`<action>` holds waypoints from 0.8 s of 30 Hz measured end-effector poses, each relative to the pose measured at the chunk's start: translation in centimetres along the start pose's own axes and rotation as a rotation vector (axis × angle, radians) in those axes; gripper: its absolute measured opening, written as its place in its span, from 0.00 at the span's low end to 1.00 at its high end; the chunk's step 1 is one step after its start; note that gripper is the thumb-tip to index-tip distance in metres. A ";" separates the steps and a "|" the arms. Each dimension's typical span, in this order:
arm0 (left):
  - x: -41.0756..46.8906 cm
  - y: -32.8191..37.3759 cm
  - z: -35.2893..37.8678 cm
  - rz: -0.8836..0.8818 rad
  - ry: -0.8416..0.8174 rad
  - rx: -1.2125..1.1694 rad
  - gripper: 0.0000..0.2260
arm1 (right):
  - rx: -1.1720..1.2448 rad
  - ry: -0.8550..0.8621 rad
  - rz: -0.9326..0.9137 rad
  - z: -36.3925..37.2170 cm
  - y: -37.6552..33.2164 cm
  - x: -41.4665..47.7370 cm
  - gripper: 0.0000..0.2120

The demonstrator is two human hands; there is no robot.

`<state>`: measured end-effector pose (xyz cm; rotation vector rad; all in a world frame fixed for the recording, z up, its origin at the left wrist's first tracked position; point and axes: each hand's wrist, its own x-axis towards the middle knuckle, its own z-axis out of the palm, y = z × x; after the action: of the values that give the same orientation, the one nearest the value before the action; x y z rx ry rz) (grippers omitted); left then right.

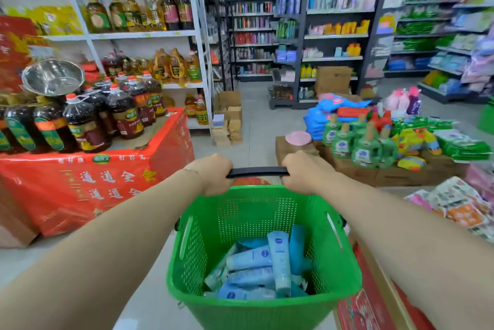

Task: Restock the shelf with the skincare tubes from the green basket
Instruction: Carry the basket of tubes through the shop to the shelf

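Observation:
A green plastic basket [203, 244] hangs in front of me, carried by its black handle [256, 172]. My left hand [215, 173] grips the handle's left end and my right hand [303, 172] grips its right end. Several pale blue skincare tubes [278, 260] lie piled in the bottom of the basket. Dark shelves with toiletries and cosmetics [336, 35] stand across the aisle at the back.
A red-draped display table [88, 182] with large oil bottles stands to my left. White racks of oil bottles [149, 35] rise behind it. Low boxes with green bottles and packets [374, 147] sit on the right. Cardboard boxes [228, 118] stand ahead on the grey floor.

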<state>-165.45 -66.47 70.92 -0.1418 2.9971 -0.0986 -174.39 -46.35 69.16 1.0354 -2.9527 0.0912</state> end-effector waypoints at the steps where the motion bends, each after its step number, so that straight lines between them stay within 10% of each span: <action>1: 2.0 -0.4 -0.1 -0.010 -0.003 -0.007 0.09 | -0.005 0.008 -0.010 0.1 0.8 2.1 0.12; 24: 47.3 -12.9 -1.7 -0.009 -0.080 -0.038 0.09 | 0.012 -0.086 0.008 3.4 15.4 46.1 0.12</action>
<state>-211.20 -83.84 67.07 -0.1602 2.9193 -0.0353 -220.01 -63.31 66.39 1.0552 -3.0372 0.0659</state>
